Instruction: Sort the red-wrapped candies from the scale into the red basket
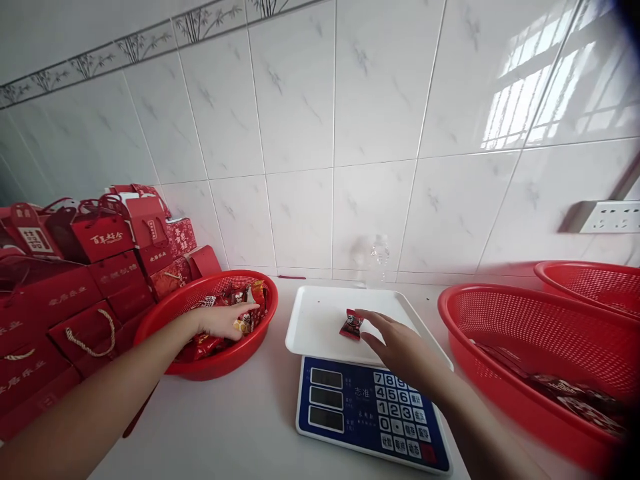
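Observation:
My left hand [223, 320] reaches into a red round basket [200, 367] of wrapped candies [249, 295], fingers stretched over the sweets, nothing clearly gripped. My right hand [395, 340] hovers over the white tray [320, 333] of a blue electronic scale [370, 413], fingers extended and spread. A single red-wrapped candy [351, 325] lies on the tray just beyond the right fingertips, touching or nearly touching them.
Stacked red gift boxes and bags [75, 287] fill the left side. Two more red baskets [540, 360] [595, 283] stand at the right, the nearer holding wrapped candies. A clear bottle [380, 257] stands by the tiled wall, a wall socket [607, 217] at right.

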Demonstrator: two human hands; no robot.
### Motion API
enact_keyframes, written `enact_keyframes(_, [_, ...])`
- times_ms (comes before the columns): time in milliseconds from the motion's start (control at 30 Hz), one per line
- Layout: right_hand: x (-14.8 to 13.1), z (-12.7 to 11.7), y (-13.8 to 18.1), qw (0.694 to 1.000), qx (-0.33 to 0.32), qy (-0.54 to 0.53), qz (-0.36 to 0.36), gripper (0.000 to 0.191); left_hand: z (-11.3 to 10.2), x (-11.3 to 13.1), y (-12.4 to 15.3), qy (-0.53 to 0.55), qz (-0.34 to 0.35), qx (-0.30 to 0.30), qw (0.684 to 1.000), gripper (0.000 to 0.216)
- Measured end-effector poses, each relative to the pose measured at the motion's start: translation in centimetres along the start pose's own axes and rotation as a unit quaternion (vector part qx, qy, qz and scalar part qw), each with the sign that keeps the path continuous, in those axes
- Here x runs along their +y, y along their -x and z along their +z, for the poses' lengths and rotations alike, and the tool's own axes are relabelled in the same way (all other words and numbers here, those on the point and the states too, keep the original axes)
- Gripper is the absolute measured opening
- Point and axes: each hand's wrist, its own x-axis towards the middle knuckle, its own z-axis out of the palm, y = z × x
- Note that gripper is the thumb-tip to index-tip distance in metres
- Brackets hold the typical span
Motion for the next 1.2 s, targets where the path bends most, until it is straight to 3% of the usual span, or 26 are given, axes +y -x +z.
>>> enact_keyframes(167, [0.0,0.0,0.1,1.000,0.000,0.008,0.002,0.041,1.1,0.0,-1.6,-0.068,-0.022,0.003,0.997,0.106])
enact_keyframes(300, [0.1,-0.1,0.1,1.000,0.002,0.011,0.003,0.041,1.9,0.4,-3.0,-0.096,-0.033,0.012,0.995,0.094])
enact_keyframes(533, [0.0,-0.2,0.0,1.000,-0.002,0.014,-0.003,0.041,3.5,0.4,-2.4,-0.103,-0.016,0.104,0.989,0.061])
enact_keyframes(733, [-0.2,-0.2,0.0,0.999,-0.025,0.022,0.004,0.043,3.9,-1.3,-2.7,-0.049,0.001,0.128,0.991,0.059])
enact_keyframes(967, [-0.3,-0.3,0.3,1.000,-0.011,0.028,-0.003,0.042,3.8,-2.7,-4.1,0.046,0.025,0.166,0.985,0.025])
enact_keyframes(1200, [-0.2,-0.3,0.1,1.000,-0.013,0.027,-0.001,0.041,1.2,-4.0,-4.3,0.136,0.034,0.262,0.955,0.029])
